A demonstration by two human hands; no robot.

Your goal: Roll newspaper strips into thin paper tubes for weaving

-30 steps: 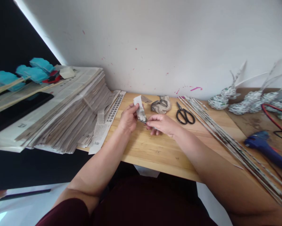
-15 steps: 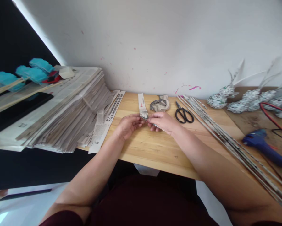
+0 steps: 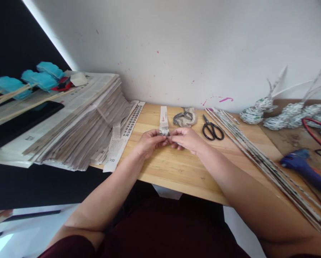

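Note:
A narrow newspaper strip [image 3: 164, 116] runs from near the wall toward me, its near end between my fingers. My left hand [image 3: 151, 142] pinches that end from the left, thumb and fingertips together. From the right, my right hand [image 3: 184, 139] pinches the same end, its fingertips almost touching the left ones. What the fingertips cover is hidden. Just beyond my right hand lies a crumpled, beige-grey bundle [image 3: 185, 117]. Black-handled scissors [image 3: 212, 129] rest to the right, slightly spread, with the tips pointing to the wall.
At left a tall newspaper stack [image 3: 79, 132] carries a black phone [image 3: 26, 123] and blue pieces [image 3: 39, 79] on sticks. Long rolled paper rods [image 3: 246, 147] lie at right, beside a blue glue gun [image 3: 305, 170] and woven paper shapes [image 3: 257, 110].
My left fingers have closed in further on the strip's near end and moved nearer my right fingertips. The whole view has shifted slightly.

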